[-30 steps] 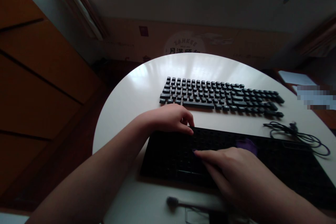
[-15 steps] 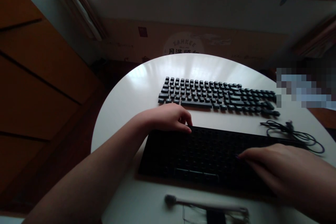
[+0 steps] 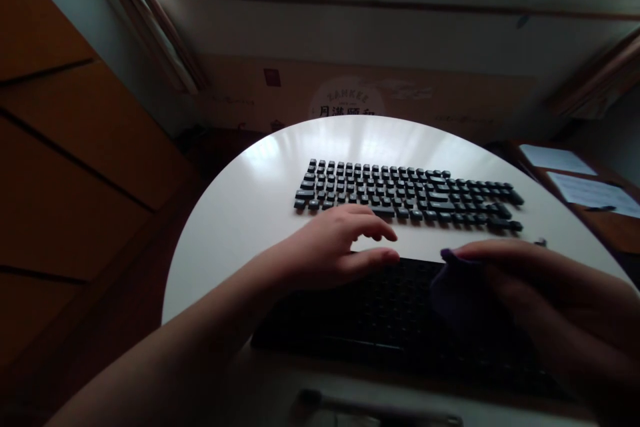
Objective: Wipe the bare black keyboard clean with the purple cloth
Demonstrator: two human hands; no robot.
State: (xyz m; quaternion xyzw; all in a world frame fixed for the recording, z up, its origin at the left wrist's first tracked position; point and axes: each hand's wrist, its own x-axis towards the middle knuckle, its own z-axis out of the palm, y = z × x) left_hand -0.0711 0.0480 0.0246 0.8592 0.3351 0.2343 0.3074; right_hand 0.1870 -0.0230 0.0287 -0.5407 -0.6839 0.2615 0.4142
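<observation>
Left hand (image 3: pixel 336 245): hovering over the far left corner of the keyboard base (image 3: pixel 370 310), fingers spread loosely and pointing right, thumb stretched along the base's far edge. It is gripping nothing; whether the palm is touching the base cannot be told.

Keyboard base: one, black, stripped of its caps, lying on the near half of the round white table (image 3: pixel 240 213), with both hands sitting over it.

Keycaps (image 3: pixel 405 195): one laid-out set, dark, sitting in rows on the table just beyond the base, apart from both hands. The left hand's fingertips are lying near the closest row without touching it. The caps are too many and too small to count singly.

Purple cloth (image 3: pixel 457 290): one, dim and partly blurred, hanging over the middle of the base and gathered under the right hand's fingertips.

Right hand (image 3: pixel 540 300): curled closed on the cloth, fingers pointing left, hovering above the base's right half.

Brush-like tool (image 3: pixel 370 407): one, lying at the table's near edge, blurred, in front of the base.

Papers (image 3: pixel 575 177): two sheets, lying on a side surface far right.
</observation>
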